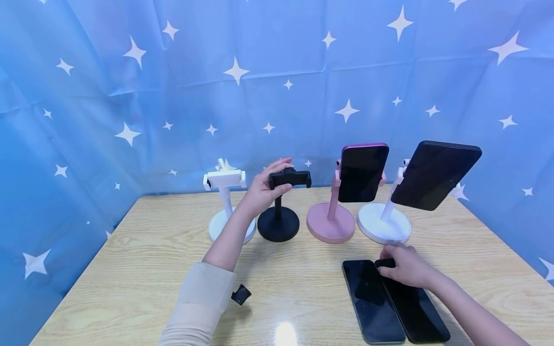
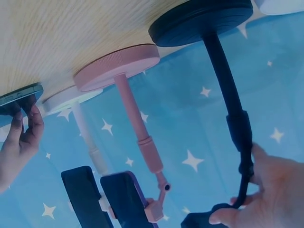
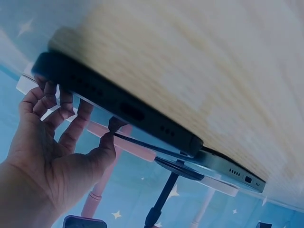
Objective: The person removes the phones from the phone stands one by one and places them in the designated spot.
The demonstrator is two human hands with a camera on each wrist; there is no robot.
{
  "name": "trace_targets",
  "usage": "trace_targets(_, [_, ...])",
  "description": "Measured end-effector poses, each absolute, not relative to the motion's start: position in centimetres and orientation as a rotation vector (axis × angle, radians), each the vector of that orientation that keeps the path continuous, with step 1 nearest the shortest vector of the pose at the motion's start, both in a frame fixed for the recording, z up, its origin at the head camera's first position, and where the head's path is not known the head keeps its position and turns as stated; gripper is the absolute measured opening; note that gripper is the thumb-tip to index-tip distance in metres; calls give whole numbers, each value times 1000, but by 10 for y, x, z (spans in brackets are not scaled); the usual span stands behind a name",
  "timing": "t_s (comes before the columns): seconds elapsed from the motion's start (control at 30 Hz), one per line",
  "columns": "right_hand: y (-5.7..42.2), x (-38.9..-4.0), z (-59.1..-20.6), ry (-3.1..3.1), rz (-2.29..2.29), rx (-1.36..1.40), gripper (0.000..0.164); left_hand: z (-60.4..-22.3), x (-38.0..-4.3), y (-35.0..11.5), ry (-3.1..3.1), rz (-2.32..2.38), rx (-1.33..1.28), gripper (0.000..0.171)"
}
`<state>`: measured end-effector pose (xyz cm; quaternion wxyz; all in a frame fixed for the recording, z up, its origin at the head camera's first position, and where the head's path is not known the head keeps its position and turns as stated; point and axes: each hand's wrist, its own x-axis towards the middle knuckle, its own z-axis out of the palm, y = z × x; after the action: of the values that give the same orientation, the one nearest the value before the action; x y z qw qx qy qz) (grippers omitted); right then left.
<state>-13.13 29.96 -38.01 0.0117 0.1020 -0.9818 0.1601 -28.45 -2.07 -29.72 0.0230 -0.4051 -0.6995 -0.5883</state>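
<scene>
At the black phone stand, my left hand grips the clamp head, thumb in front and fingers behind and over the top. The left wrist view shows the thumb against the clamp and fingers around the thin neck. My right hand holds the far end of a black smartphone lying screen up on the table. In the right wrist view, thumb and fingers sit spread over this phone. Another dark smartphone lies right alongside it, to the left.
A white phone stand with a bare clamp stands left of the black one. To the right, a pink stand bears a pink-edged phone, and another white stand bears a tilted black tablet. A blue star-patterned cloth hangs behind the table.
</scene>
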Motion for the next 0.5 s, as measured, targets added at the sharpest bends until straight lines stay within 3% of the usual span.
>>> trace_targets(0.5, [293, -136, -354, -2954, 622, 381, 21, -298, -269, -12, -1973, -2029, -987, 46])
